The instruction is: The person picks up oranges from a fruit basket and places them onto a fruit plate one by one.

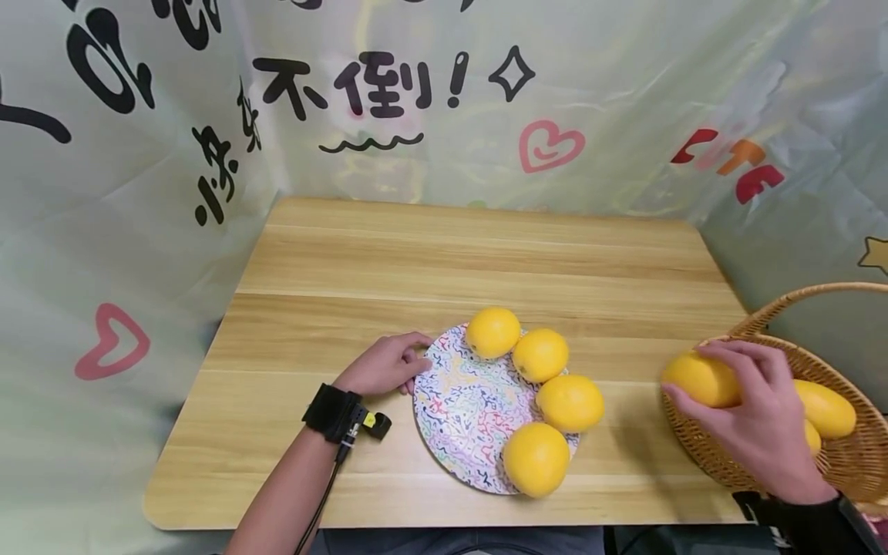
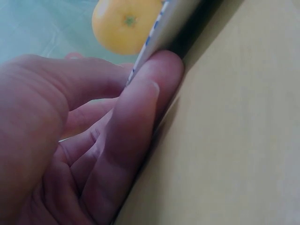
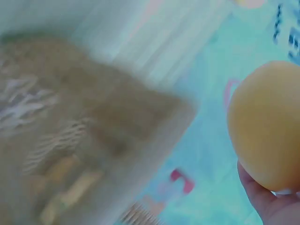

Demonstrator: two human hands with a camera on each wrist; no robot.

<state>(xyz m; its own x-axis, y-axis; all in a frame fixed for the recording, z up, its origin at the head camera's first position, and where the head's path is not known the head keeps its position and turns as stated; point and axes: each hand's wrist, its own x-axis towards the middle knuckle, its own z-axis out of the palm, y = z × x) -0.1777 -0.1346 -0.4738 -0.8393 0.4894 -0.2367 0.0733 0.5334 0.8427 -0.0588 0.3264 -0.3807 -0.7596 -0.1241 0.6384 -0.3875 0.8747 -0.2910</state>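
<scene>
My left hand (image 1: 388, 364) pinches the left rim of a round plate (image 1: 451, 416) with a colourful squiggle pattern; the left wrist view shows the rim (image 2: 149, 42) between thumb and fingers. Several oranges (image 1: 570, 403) sit along the plate's right side, and one orange (image 2: 125, 23) shows past the rim in the left wrist view. Over the wicker basket (image 1: 849, 470), my right hand (image 1: 770, 420) grips a smooth yellow mango (image 1: 701, 378), its fingers curled over the top. The right wrist view shows this mango (image 3: 269, 126) as a large oval.
Inside the basket lie another elongated yellow fruit (image 1: 825, 408) and part of a further one (image 1: 812, 439). The basket's arched handle (image 1: 825, 288) rises at the right edge of the wooden table (image 1: 479, 254). A printed cloth (image 1: 430, 166) hangs behind and along the sides.
</scene>
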